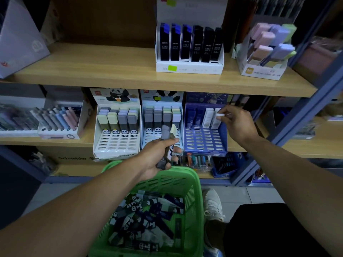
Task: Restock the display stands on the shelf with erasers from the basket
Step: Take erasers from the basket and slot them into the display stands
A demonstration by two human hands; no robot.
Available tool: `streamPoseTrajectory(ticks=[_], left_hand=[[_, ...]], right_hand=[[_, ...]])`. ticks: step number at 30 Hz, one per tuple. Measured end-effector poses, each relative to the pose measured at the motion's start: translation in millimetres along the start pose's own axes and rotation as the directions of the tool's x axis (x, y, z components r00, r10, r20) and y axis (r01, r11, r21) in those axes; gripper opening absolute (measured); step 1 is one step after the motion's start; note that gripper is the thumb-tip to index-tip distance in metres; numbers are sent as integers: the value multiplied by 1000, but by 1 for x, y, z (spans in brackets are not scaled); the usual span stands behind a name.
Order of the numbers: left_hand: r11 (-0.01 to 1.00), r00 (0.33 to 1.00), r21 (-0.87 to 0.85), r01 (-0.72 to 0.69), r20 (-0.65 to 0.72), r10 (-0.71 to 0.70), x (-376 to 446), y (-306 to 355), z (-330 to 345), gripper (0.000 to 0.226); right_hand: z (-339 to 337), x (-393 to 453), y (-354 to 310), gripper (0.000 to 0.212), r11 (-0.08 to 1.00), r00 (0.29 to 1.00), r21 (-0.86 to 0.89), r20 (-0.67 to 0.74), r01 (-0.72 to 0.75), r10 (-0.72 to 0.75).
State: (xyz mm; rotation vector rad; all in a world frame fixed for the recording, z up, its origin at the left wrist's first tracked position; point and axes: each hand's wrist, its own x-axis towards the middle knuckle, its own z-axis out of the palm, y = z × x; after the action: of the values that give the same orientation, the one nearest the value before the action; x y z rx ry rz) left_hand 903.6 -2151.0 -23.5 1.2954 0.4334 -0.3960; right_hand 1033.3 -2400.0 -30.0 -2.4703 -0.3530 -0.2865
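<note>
The stands are only part filled: the blue stand [205, 135] has two back rows in and many empty slots, and both panda stands [116, 132] have bare front rows. The right hand [236, 123] pinches a white eraser [221, 114] at the blue stand's back row. The left hand [157, 156] grips several erasers above the basket [193, 184], which holds plenty more.

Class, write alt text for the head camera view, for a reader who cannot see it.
A person's right hand places a white eraser into the blue display stand on a wooden shelf, while the left hand grips a few panda erasers. Below sits a green basket of erasers.
</note>
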Motion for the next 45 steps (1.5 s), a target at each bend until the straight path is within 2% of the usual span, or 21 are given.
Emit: streamPoseTrajectory(ticks=[17,19,26,33,37,45], left_hand=[[998,999,54,7,50,-10,2,-1,8,24],[999,998,51,7,64,-10,1,0,8,22],[998,997,64,5,82,-10,-1,0,7,21],[997,996,72,-3,87,-3,0,-1,9,23],[997,996,77,-10,89,3,0,-1,9,27],[998,994,58,-30,102,24,-3,1,9,29]], right_hand=[[-10,-1,-2,7,992,995,107,72,-70,63],[-10,0,-1,5,994,995,84,66,-75,70],[-7,8,4,29,989,993,-130,-96,-74,61],[2,8,9,31,986,985,-130,-150,-105,85],[4,9,3,23,987,970,-117,-227,-111,82],[8,19,-4,21,965,978,-209,-166,-157,123]])
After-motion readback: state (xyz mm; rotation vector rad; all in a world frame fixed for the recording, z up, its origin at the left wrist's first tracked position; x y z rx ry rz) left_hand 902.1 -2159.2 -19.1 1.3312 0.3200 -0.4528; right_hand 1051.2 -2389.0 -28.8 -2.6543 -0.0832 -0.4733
